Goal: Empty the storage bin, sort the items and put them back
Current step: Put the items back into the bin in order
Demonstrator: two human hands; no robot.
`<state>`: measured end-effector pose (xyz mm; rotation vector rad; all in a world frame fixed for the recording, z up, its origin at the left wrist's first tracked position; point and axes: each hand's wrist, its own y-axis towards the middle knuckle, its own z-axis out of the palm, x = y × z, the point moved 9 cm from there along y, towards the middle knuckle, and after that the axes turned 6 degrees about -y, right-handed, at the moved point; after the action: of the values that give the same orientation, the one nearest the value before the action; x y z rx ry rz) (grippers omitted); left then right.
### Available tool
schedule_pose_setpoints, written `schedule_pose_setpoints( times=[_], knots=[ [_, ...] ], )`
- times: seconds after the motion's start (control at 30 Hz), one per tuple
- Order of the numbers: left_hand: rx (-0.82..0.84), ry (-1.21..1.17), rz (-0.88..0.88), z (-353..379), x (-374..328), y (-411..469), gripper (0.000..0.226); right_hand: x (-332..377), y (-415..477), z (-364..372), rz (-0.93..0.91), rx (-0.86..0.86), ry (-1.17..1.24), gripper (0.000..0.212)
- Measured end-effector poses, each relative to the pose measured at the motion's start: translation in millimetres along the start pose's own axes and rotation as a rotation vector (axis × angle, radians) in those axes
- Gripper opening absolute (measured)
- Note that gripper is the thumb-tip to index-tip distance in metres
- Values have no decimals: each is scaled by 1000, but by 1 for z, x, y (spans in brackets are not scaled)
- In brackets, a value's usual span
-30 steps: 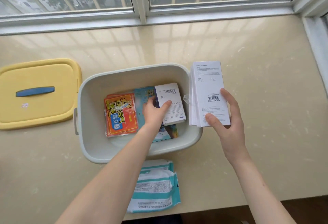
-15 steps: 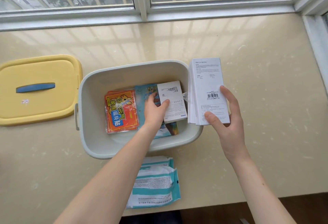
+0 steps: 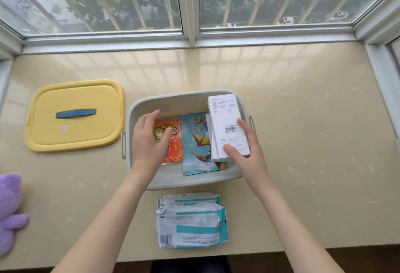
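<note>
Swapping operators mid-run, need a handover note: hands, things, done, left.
Left hand: open, above the orange packets in the bin.
Right hand: grips the white boxes at the bin's right end.
Done: orange packets and blue packets lie in the bin.
Left, likely: release boxes, add the teal pouches from the table in front, fit the yellow lid lying to the bin's left.

Bin crowded inside; broad counter to its right.

Within the storage bin point(image 3: 194, 183), the left hand point(image 3: 149, 140) hangs over the orange packet point(image 3: 174, 149) and the right hand point(image 3: 249, 156) holds a stack of white boxes point(image 3: 225, 117) over the right side, leaving a lane above the blue packet point(image 3: 197, 143) between them. The yellow lid point(image 3: 75, 115) blocks the left, the wipes packs point(image 3: 190, 220) lie just in front, and a purple plush point(image 3: 8, 208) sits at the left edge. Bare counter point(image 3: 313, 143) spreads to the right and back to the window frame point(image 3: 190, 41).
</note>
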<state>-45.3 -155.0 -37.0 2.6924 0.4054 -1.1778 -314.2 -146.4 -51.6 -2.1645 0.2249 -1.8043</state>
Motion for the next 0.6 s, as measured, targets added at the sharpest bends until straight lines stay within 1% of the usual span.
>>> schedule_pose_setpoints(
  times=[0.17, 0.27, 0.4, 0.47, 0.6],
  knots=[
    [-30, 105, 15, -28, 38, -9, 53, -26, 19, 23, 65, 2, -124, 67],
    [-67, 98, -16, -33, 59, -14, 58, -37, 29, 22, 96, -37, -185, 66],
    [-53, 56, -50, -28, 74, -19, 67, -38, 38, 26, 110, -42, -259, 66],
    [-43, 47, -70, -25, 78, -20, 69, -38, 40, 28, 113, -48, -309, 69],
    [-39, 52, -55, -25, 81, -22, 69, -43, 43, 28, 110, -77, -426, 76]
  ],
)
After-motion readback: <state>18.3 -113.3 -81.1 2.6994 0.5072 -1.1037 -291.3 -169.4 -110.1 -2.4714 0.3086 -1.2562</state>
